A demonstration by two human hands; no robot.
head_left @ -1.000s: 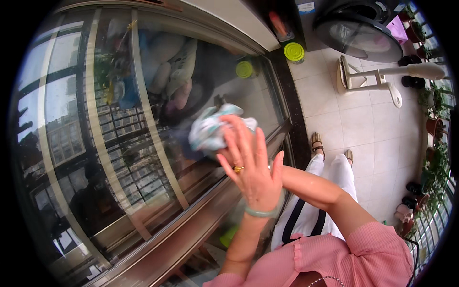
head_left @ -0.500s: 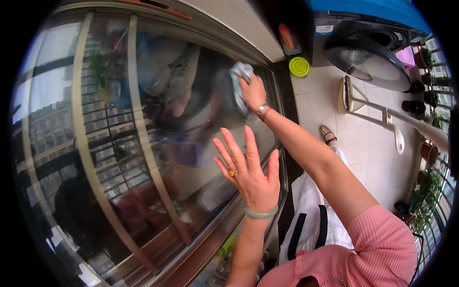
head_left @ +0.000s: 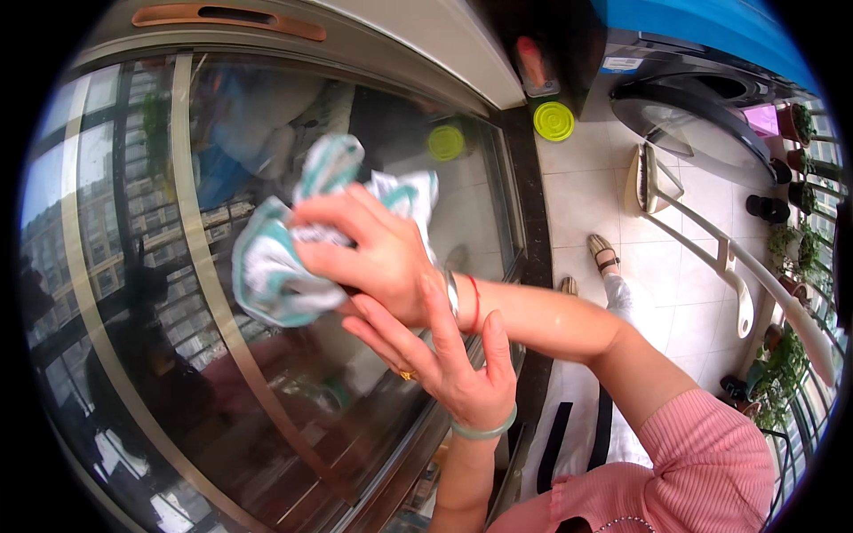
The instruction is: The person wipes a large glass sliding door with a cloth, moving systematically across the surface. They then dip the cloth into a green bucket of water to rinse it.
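A white and teal cloth [head_left: 283, 271] is bunched under my right hand [head_left: 382, 253], whose fingers curl over it. It lies against the dark glass pane [head_left: 293, 391] of a sliding door; folds stick out above and beside my knuckles. My left hand [head_left: 453, 364] is close below the right wrist, fingers stretched out and apart, with nothing in it. The left fingertips overlap the right wrist in view; whether they touch it or the glass I cannot tell. A green bangle [head_left: 484, 433] circles my left wrist.
A copper-coloured recessed handle [head_left: 229, 18] is set in the door frame. On the tiled floor stand a lime-green lidded tub [head_left: 554, 121], a long-handled mop or dustpan [head_left: 656, 182] and a washing machine with its round door [head_left: 693, 133] open. Potted plants [head_left: 782, 373] line the railing.
My right hand has swept the cloth leftward and down across the glass, from near the door's edge toward its middle. The left hand has dropped slightly, and the view has shifted a little.
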